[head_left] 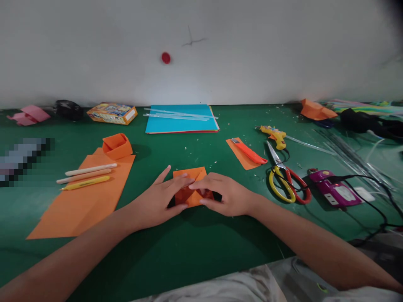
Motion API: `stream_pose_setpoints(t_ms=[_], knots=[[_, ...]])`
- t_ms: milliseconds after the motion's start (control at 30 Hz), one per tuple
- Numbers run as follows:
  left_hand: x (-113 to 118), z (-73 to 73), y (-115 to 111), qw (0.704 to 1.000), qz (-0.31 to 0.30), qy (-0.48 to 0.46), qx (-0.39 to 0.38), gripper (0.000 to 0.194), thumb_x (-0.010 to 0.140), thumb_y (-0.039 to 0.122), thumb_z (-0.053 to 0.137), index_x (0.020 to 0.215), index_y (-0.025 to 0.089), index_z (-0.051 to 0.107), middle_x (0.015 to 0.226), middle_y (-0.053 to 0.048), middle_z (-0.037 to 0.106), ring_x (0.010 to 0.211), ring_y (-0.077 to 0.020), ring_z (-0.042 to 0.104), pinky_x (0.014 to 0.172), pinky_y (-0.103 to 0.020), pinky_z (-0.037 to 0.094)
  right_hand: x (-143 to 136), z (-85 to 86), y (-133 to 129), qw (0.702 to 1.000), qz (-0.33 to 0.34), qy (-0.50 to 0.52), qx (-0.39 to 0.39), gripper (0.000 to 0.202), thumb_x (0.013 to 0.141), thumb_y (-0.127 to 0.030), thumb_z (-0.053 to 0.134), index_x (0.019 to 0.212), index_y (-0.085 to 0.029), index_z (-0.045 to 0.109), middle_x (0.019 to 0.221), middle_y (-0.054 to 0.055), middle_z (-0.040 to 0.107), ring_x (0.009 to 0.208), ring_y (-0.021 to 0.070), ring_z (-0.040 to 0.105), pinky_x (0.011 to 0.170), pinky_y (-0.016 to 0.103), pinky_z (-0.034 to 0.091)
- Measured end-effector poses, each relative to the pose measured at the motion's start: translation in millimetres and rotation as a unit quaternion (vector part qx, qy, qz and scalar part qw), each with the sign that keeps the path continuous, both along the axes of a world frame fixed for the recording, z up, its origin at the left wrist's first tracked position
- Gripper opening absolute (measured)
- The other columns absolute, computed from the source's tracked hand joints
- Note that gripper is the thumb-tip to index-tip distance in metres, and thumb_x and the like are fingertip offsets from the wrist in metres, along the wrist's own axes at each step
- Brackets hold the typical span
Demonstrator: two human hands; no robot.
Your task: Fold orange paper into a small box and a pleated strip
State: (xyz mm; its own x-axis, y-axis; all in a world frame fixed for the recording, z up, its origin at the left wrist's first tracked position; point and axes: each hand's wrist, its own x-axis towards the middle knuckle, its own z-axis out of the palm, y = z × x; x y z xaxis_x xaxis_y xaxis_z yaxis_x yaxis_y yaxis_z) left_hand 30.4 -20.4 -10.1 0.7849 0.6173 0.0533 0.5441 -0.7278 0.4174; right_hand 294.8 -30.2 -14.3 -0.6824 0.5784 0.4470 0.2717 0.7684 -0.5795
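Note:
A small piece of folded orange paper (189, 198) lies on the green table, with flaps and creases meeting near its middle. My left hand (159, 197) holds its left side: the thumb rests by the near edge, fingers lie over the top, and one finger sticks out past the far left corner. From the right, my right hand (228, 193) bends its fingers onto the paper's middle, with the thumb at the near right edge. The fingertips of both hands nearly meet over the folds and hide part of them.
Left are orange sheets (85, 209) bearing pens (85, 183) and a folded orange piece (117, 145). Blue sheets (179, 124) lie behind. To the right are a box cutter (248, 152), scissors (288, 178), a yellow glue gun (274, 135) and a corded purple power strip (335, 191).

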Motion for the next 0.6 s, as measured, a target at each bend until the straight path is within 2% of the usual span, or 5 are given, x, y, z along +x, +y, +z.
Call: stream_pose_setpoints(t_ms=[167,300,433,600], knots=[[0.1,1.0,0.0,1.000,0.001,-0.009,-0.009,0.050,0.097,0.031,0.055,0.143,0.026,0.038,0.148,-0.006,0.056,0.133,-0.0216,0.057,0.130,-0.057,0.002,6.0,1.9,5.9,0.995,0.006,-0.035,0.092,0.015,0.098,-0.024,0.058,0.109,-0.022,0.068,0.093,0.006,0.071,0.086,0.0180,0.062,0.085,0.036,0.047],[0.5,0.9,0.9,1.000,0.000,-0.004,-0.020,0.036,0.097,0.031,0.055,0.131,0.024,0.048,0.148,-0.006,0.056,0.139,-0.0224,0.052,0.130,-0.057,0.006,6.7,-1.8,7.5,0.979,0.035,-0.099,0.176,0.016,0.100,-0.027,0.058,0.102,-0.023,0.073,0.093,0.005,0.071,0.085,0.0169,0.061,0.083,0.035,0.044],[0.0,2.1,2.1,1.000,-0.006,-0.006,-0.025,0.030,0.098,0.034,0.053,0.126,0.023,0.051,0.148,-0.008,0.056,0.141,-0.0241,0.049,0.129,-0.058,0.011,5.6,-5.8,9.5,0.980,0.030,-0.106,0.165,0.017,0.100,-0.027,0.058,0.103,-0.024,0.074,0.095,0.005,0.072,0.089,0.0160,0.063,0.084,0.034,0.044],[-0.3,5.0,1.5,0.999,-0.014,-0.015,-0.029,0.032,0.100,0.039,0.050,0.128,0.024,0.050,0.146,-0.008,0.057,0.140,-0.0238,0.050,0.130,-0.059,0.009,3.7,-9.8,11.0,0.985,0.039,-0.083,0.145,0.017,0.101,-0.022,0.057,0.105,-0.022,0.073,0.095,0.005,0.073,0.090,0.0164,0.064,0.083,0.034,0.046]])
